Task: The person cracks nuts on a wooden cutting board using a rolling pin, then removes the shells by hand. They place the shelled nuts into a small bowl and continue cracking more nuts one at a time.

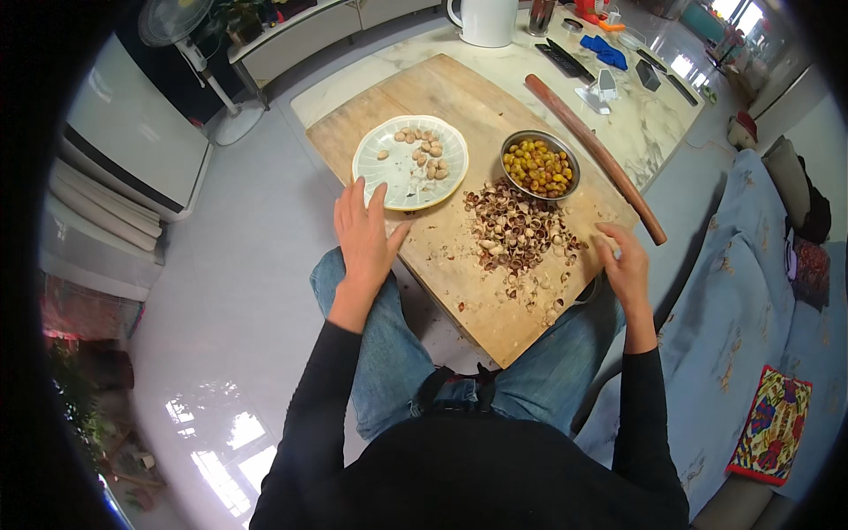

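Observation:
My left hand (364, 232) is at the lower left rim of a pale ribbed plate (391, 175), fingers apart, holding nothing. Several unshelled nuts (434, 148) lie on the plate. A metal bowl (575, 187) full of yellow-brown kernels (538, 165) stands right of it on the wooden board (437, 86). Cracked shells (517, 232) are heaped just below the bowl, with crumbs scattered towards the near corner. My right hand (619, 258) rests by the board's right edge, fingers loosely curled and apart, with nothing visible in it.
A wooden rolling pin (596, 156) lies along the board's right side. On the marble-patterned table (652, 139) are a white pitcher (489, 23), a remote control (564, 61), a blue cloth (604, 52) and a knife (682, 90). A blue-covered sofa (742, 265) is at right.

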A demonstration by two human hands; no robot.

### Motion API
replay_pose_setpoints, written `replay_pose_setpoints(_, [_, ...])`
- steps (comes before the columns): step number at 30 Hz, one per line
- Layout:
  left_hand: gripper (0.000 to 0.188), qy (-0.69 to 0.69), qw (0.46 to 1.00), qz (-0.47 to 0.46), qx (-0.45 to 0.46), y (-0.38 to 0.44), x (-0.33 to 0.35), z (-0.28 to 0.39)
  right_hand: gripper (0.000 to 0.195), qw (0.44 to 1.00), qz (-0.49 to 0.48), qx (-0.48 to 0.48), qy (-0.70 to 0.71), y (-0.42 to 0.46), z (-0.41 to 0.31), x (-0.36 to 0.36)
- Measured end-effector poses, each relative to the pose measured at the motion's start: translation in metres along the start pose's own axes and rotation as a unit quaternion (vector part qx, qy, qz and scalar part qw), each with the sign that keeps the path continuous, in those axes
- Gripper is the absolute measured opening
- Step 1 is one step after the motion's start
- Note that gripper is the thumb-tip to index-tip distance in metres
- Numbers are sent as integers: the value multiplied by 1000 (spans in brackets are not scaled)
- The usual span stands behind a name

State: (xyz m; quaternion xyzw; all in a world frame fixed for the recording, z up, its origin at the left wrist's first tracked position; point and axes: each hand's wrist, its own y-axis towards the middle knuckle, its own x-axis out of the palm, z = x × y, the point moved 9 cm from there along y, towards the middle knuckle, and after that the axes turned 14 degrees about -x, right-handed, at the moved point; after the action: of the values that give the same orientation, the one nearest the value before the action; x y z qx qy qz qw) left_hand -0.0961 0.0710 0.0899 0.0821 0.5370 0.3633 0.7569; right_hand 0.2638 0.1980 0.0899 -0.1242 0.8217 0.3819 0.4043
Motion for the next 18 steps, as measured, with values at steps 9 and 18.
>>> replay_pose_setpoints(9, [74,24,999,-20,17,31,48,-13,33,991,-73,-107,-33,1,-75,54])
replay_pose_setpoints(18, [60,-4,1000,-12,2,55,45,-26,27,994,-63,-82,-24,-6,-64,31])
